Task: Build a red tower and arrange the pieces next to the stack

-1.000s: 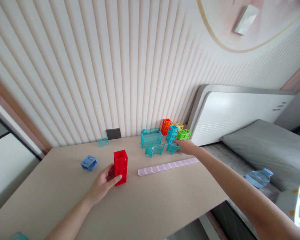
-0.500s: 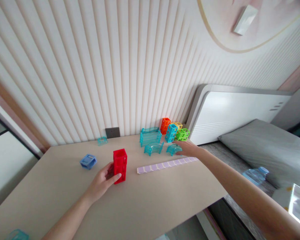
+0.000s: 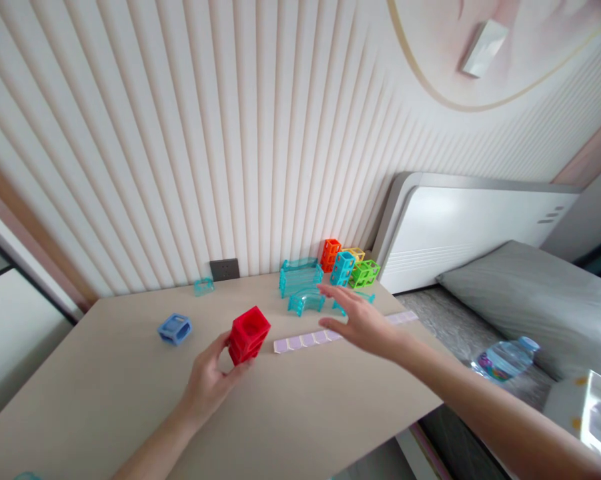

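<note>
the red block [image 3: 249,332] is a tall hollow plastic piece with open windows in its sides, two cubes high. it is tilted, open top leaning away toward the right, its lower end in the left hand [image 3: 211,381], whose fingers wrap its near side. it lies left of the open right hand [image 3: 363,323], apart from it.

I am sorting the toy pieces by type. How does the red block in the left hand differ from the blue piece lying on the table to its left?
The red block is tall, tilted and gripped by the left hand; the blue piece is low, lies flat on the table and is untouched. Red is opaque and bright, blue paler. Both are hollow plastic frames with open sides.
</note>
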The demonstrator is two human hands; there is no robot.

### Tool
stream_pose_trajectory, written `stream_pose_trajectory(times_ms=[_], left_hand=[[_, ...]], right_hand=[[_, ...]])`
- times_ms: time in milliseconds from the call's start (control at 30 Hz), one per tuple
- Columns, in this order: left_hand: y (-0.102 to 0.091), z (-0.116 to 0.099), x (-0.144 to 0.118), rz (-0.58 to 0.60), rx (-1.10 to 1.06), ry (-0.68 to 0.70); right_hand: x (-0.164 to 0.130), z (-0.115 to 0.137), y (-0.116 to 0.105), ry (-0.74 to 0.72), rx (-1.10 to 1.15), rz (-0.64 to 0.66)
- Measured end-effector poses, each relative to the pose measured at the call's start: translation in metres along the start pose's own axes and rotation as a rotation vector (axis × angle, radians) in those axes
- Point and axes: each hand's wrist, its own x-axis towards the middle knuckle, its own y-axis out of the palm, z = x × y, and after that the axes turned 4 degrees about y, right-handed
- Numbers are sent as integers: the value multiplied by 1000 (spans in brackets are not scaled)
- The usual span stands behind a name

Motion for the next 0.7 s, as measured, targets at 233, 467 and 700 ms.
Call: stream_pose_trajectory(times_ms=[233, 467, 700], left_hand=[[33, -26, -32, -116, 69, 136], [41, -21, -38, -88, 213, 402], [36, -14, -34, 66, 238, 449]], right_hand=[[-28, 114, 43, -31, 321, 57], [-22, 113, 27, 124, 370, -35], [6, 27, -46, 379, 180, -539]])
